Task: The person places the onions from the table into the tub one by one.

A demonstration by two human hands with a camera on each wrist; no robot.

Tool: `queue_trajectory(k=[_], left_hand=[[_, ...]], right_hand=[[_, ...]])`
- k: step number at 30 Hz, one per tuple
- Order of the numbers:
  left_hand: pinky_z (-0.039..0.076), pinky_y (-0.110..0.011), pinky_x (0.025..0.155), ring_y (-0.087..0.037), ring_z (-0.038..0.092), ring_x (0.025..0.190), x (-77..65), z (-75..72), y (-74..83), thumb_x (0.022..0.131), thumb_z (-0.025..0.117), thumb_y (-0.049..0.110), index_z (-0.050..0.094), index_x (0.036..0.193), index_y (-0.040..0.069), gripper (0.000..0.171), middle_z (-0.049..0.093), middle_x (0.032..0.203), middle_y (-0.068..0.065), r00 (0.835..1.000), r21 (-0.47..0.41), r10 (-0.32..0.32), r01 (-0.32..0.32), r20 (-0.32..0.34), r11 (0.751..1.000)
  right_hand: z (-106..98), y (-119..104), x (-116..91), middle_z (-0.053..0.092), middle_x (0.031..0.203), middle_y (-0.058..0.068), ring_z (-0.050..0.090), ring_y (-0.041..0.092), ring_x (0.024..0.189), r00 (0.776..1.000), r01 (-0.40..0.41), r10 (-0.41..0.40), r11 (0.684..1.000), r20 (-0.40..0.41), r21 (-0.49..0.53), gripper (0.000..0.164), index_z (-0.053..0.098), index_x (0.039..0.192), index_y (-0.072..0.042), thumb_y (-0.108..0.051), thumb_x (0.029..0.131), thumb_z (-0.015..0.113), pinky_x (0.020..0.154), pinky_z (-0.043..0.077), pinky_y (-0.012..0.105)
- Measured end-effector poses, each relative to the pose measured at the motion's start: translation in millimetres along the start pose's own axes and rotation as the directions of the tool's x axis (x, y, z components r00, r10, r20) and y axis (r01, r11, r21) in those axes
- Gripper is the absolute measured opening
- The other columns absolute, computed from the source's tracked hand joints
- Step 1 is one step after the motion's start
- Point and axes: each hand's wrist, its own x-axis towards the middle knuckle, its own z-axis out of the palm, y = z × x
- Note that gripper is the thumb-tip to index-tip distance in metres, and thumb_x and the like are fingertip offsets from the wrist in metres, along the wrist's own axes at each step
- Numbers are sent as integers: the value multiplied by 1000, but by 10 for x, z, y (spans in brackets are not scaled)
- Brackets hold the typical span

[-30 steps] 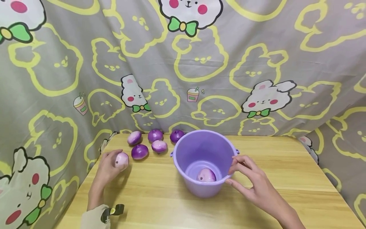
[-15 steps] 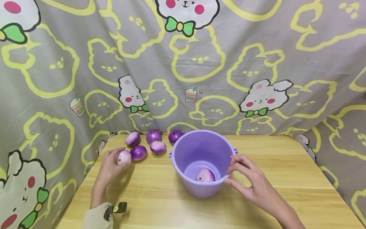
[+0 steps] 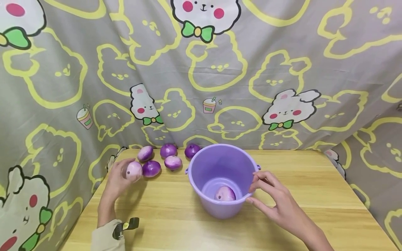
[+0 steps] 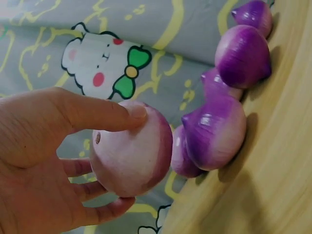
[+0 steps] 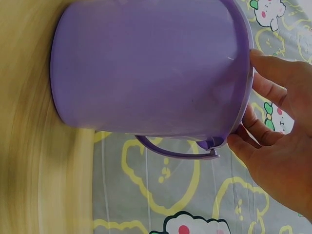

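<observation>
My left hand (image 3: 117, 179) holds a pale purple-and-white onion (image 4: 130, 148), thumb on top and fingers beneath it in the left wrist view. That onion is raised off the table, close beside a darker purple onion (image 3: 151, 169). At the centre stands a purple bucket (image 3: 216, 209), upright, with one onion (image 3: 225, 194) lying on its bottom. My right hand (image 3: 276, 198) grips the bucket's rim on the right side, thumb outside and some fingers over the edge, as the right wrist view (image 5: 280, 112) also has it.
Several other onions, among them a pale one (image 3: 173, 162), lie left of the bucket near the table's back edge. The bucket's handle (image 5: 178, 153) hangs down its far side. A patterned grey curtain (image 3: 201, 76) closes off the back and sides of the wooden table (image 3: 163, 216).
The left hand has lifted the onion a little and shifted slightly away from me, close to the darker onion. My right hand stays on the bucket's rim. The head view has turned slightly.
</observation>
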Motion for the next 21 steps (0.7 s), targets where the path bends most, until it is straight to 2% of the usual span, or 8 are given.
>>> queue_trajectory(k=[4,6,11,14,21], left_hand=[[37,-53,90,-43,47,117,8,24,23,74,89,2,62,129,-3,61,55,128,-29,998,-20,47,-48,-45,999],[37,-51,89,-40,47,118,12,49,40,75,89,3,63,129,-2,61,57,128,-27,997,-47,47,-50,-62,998],[48,-48,91,-31,47,119,13,104,87,78,88,4,62,134,1,62,53,133,-22,998,-133,-22,13,-63,991],[52,-42,87,-27,47,117,17,120,112,80,87,6,60,137,2,63,50,136,-21,998,-149,-48,40,-51,988],[51,-32,86,-26,48,118,23,106,166,82,85,5,57,141,3,66,49,140,-20,998,-198,-56,47,-42,979]], right_hand=[[11,-1,-2,58,120,-5,56,18,122,1000,2,-2,1000,-2,5,43,68,103,-29,-7,74,91,112,37,21],[11,-1,0,58,120,-4,55,18,123,1000,1,-1,1000,-4,5,43,68,103,-28,-7,74,91,112,37,22],[4,4,-1,58,120,-4,55,18,124,1000,0,0,1000,-4,6,41,68,103,-28,-8,74,91,113,36,22],[4,11,-1,58,120,-4,55,18,123,1000,4,-4,1000,-6,9,41,69,103,-28,-8,74,91,112,37,22],[24,16,7,58,119,-1,55,17,119,1000,22,-21,999,-17,26,42,70,102,-26,-3,72,90,109,39,21]])
